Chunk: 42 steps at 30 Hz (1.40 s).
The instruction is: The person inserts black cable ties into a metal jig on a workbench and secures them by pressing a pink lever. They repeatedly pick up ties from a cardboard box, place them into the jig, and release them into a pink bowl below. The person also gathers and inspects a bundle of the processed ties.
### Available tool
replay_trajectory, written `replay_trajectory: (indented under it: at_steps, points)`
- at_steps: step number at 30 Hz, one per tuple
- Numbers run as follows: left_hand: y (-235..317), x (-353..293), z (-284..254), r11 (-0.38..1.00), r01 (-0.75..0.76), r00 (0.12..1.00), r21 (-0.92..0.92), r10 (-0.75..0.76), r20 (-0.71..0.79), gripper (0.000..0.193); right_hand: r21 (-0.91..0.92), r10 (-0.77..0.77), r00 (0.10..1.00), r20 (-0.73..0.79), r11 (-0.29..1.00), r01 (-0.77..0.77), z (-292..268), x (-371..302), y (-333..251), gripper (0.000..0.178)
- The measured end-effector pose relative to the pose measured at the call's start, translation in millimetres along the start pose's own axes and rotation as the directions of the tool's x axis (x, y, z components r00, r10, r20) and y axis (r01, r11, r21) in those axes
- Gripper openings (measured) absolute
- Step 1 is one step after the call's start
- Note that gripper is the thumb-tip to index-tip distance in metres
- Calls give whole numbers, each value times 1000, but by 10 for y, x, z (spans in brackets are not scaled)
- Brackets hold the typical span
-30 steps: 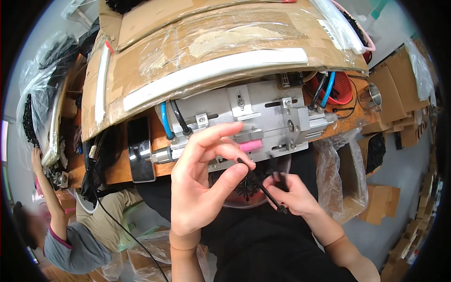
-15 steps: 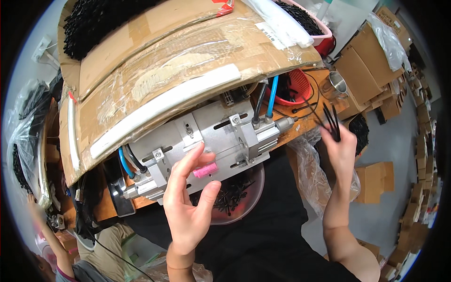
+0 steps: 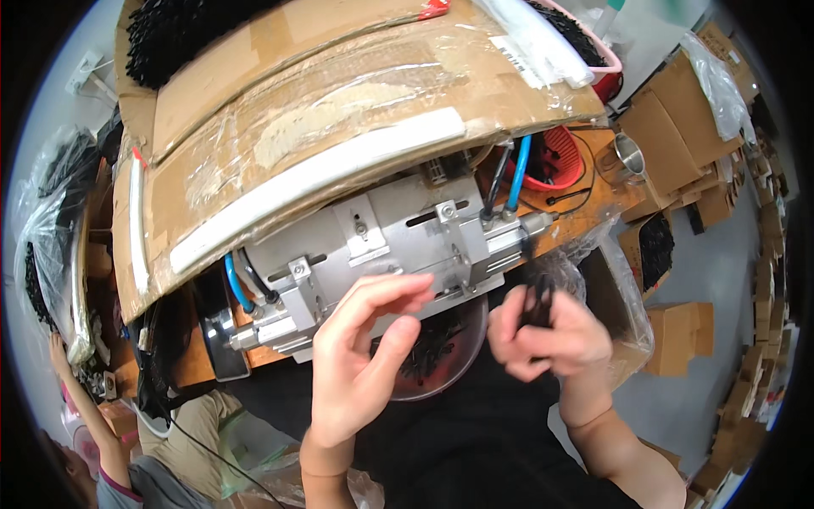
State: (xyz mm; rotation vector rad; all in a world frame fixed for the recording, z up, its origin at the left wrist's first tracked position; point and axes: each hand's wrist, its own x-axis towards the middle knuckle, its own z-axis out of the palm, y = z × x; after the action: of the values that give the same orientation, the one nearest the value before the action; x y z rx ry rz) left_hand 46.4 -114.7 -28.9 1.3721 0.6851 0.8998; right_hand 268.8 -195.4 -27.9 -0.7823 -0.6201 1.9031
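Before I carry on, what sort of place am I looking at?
Probably a workshop or assembly area: a metal fixture with blue and black hoses on a wooden bench, a bowl of small black parts in front of it, and cardboard boxes piled at the right.

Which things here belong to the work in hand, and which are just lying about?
Seemingly in the work:
- blurred black parts, held in the right hand
- metal fixture, beyond the open left hand
- bowl of black pieces, under the fixture's near edge

Probably just lying about:
- dark flat device, left
- metal cup, right
- cardboard box on the floor
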Motion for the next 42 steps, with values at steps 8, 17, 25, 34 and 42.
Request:
replay_trajectory:
  at_steps: [8, 17, 25, 34, 42]
  points:
    - [113, 55, -196, 999, 53, 991, -3, -52, 122, 48, 51, 332, 925, 187, 937, -346, 457, 234, 321, 22]
    - [253, -97, -174, 990, 139, 988, 22, -140, 68, 43, -154, 321, 940, 114, 941, -302, 569, 248, 343, 29]
    - [212, -144, -241, 909, 310, 949, -280, -280, 142, 40, 110, 292, 936, 198, 942, -317, 576, 209, 374, 42]
    - [275, -94, -163, 911, 354, 935, -212, -336, 114, 47, 222, 309, 882, 355, 889, -400, 490, 204, 394, 50]
    - [251, -69, -171, 875, 377, 926, -306, -345, 153, 53, 247, 307, 882, 357, 880, -406, 543, 184, 319, 56]
